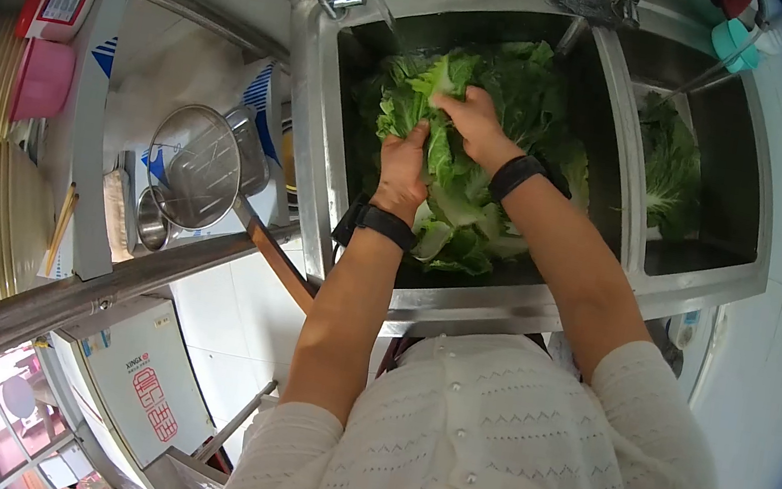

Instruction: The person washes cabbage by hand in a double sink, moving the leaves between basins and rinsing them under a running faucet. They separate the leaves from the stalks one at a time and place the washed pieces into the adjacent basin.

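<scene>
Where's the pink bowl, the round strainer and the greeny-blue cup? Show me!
Pink bowl (pixel 42 81): head view, on its side wall.
Round strainer (pixel 196 165): head view, on its wire mesh.
Greeny-blue cup (pixel 734 45): head view, on its outer side.

Leafy greens (pixel 458 199), bright to dark green with pale ribs and ruffled edges, are piled in the larger sink basin (pixel 611 146). Upper leaves are held by the left hand (pixel 403 167) and right hand (pixel 475 122).
</scene>
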{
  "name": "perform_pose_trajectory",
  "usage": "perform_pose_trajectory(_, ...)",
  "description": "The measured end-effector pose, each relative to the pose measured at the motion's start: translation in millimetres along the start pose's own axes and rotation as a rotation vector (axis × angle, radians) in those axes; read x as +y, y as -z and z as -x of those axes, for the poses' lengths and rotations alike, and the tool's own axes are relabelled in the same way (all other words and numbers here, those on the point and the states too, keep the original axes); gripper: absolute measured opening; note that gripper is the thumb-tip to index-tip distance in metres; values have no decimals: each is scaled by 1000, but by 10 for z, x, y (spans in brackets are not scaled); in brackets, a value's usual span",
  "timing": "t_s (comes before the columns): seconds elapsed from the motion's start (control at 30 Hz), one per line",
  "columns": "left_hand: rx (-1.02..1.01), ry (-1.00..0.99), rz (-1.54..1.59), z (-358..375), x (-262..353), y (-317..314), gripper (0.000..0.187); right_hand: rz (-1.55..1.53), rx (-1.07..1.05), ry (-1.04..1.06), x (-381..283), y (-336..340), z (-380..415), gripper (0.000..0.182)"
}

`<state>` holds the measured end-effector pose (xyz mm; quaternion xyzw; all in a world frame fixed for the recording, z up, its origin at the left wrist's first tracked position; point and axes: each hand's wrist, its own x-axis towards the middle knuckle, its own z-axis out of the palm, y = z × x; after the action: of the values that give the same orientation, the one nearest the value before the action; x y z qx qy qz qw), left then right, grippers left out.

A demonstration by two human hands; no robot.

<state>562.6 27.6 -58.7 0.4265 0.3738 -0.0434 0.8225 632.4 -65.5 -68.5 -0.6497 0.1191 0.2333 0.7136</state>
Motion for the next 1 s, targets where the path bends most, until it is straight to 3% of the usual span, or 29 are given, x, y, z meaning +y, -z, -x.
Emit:
perform_pose_trajectory(0.03, -33, -53, -52, 88, 30, -43, 22, 3, -4, 1, -10, -47, -2, 26)
perform_pose_trajectory(0.07, -66, -109, -104, 148, 52, -80, 24, -48, 211, -23, -21, -123, -11, 24)
perform_pose_trajectory(0.1, 64, -117, -198, 167, 41, -104, 26, -100, 425, -48, -36, -179, -14, 23)
perform_pose_trajectory(0.13, 67, -120, -197, 168, 59, -94, 26, -100, 421, -48, -66, -180, -4, 23)
perform_pose_trajectory(0.2, 103, -78, -110, 149, 101, -89, 26, 20, 8, 33, -148, -142, 4, 32)
perform_pose_trajectory(0.23, 95, -52, 15, 89, 126, -76, 14, 21, 2, 35, -95, -163, -44, 32)
perform_pose_trajectory(0.3, 99, -76, -11, -39, 191, -17, 14, -77, -196, 165, 72, -196, -188, 33)
perform_pose_trajectory(0.4, 200, -71, -157, 74, 346, -73, 16, -33, -205, 128, -41, -181, -199, 37)
perform_pose_trajectory(0.43, 150, -86, -235, 113, 371, -98, 17, 3, 183, 54, -94, -289, -167, 37)
perform_pose_trajectory(0.47, 100, -100, -314, 131, 373, -111, 18, 1, 181, 55, -97, -292, -231, 37)
perform_pose_trajectory(0.53, 70, -140, -177, 96, 310, -81, 19, -2, 43, 28, -134, -261, -347, 30)
perform_pose_trajectory(0.57, 1, -141, -119, 67, 294, -47, 19, -39, -46, 21, -166, -226, -372, 37)
perform_pose_trajectory(0.7, -90, -236, 10, 16, 281, -15, 17, -66, -25, 67, -171, -181, -397, 43)
perform_pose_trajectory(0.77, -85, -283, -78, -84, 282, 56, 16, -531, -186, -4, -164, -155, -373, 43)
perform_pose_trajectory(0.9, -132, -346, -399, -106, 274, 56, 17, -285, -99, -29, -227, -143, -323, 50)
perform_pose_trajectory(0.97, -142, -321, -355, -38, 259, -9, 17, 19, -427, 45, -229, -70, -371, 66)
perform_pose_trajectory(1.0, -151, -304, -307, -17, 250, -38, 17, 18, -422, 46, -208, -31, -363, 66)
